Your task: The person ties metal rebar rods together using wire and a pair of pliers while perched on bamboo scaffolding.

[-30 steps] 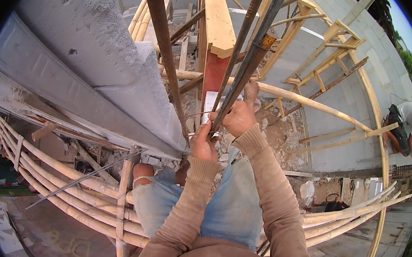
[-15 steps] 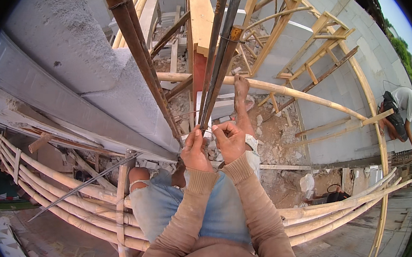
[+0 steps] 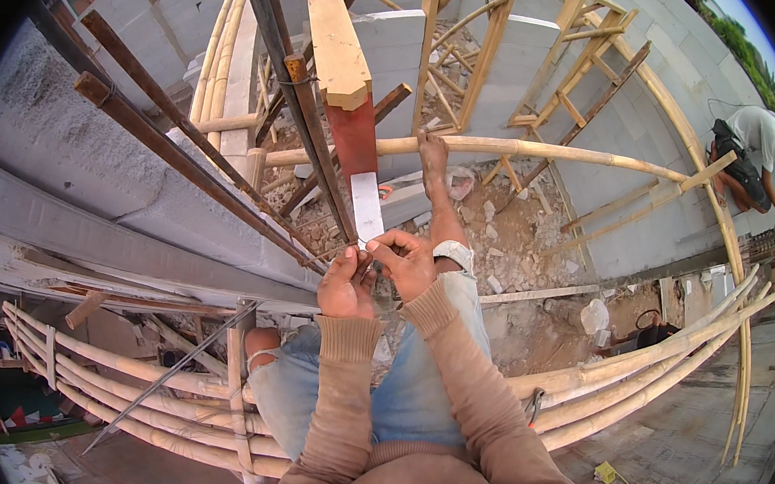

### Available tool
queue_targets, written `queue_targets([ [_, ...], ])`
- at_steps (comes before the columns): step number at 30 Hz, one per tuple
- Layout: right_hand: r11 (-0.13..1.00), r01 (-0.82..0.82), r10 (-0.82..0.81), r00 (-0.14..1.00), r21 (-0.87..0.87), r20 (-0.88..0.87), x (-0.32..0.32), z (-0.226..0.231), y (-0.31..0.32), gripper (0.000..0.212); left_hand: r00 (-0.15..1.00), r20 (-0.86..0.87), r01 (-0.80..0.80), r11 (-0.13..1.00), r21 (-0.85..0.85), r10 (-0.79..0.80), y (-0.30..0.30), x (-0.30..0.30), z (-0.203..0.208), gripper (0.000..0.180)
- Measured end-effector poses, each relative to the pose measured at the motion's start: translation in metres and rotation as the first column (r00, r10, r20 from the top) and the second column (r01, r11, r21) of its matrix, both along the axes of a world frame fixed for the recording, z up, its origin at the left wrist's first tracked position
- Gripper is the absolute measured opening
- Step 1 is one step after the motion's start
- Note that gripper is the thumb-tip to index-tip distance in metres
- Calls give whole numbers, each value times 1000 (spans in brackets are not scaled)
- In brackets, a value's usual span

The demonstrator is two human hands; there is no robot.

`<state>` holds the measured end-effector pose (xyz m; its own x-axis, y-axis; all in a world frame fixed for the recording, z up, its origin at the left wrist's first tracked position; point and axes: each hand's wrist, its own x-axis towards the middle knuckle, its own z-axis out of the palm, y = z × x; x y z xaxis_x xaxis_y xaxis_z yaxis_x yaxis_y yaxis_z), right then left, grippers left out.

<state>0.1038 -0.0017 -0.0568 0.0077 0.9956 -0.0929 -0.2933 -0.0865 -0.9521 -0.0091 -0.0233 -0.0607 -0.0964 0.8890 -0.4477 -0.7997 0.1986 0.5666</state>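
My right hand point(image 3: 408, 264) pinches a thin wire point(image 3: 369, 244) beside the lower end of a dark steel bar point(image 3: 325, 166). My left hand point(image 3: 348, 285) is closed at that same end, thumb and fingers bent together; its grip is partly hidden. Just beyond my fingers is a white piece point(image 3: 366, 203) on the lower part of a red-painted post point(image 3: 352, 136). More rusty steel bars point(image 3: 181, 161) slant down on the left, against the grey wall blocks.
Bamboo poles point(image 3: 176, 401) run along both sides of me, with pliers point(image 3: 535, 408) hanging at the right ones. A bamboo rail point(image 3: 555, 153) crosses ahead, my foot against it. Rubble point(image 3: 492, 224) lies below. Another person point(image 3: 751, 151) bends over at far right.
The view has shifted, so the steel bars stand further left and spread apart. Both hands stay together at the bar's lower end, the right still pinching the wire.
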Motion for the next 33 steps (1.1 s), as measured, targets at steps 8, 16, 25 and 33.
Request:
queue_targets([
  [8, 977, 55, -122, 936, 204, 331, -10, -8, -13, 8, 891, -446, -68, 996, 51, 84, 2, 2, 0, 16],
  [16, 911, 27, -231, 861, 412, 453, 5, -8, -22, 14, 954, -300, 47, 995, 85, -19, 10, 8, -3, 23],
  [25, 837, 510, -393, 309, 198, 866, 147, -43, -197, 30, 997, -71, -30, 989, 148, 41, 11, 25, -12, 8],
  [33, 783, 533, 370, 17, -321, 929, 150, -68, -411, 97, 959, 278, 3, 980, 198, -59, 8, 25, -14, 10],
])
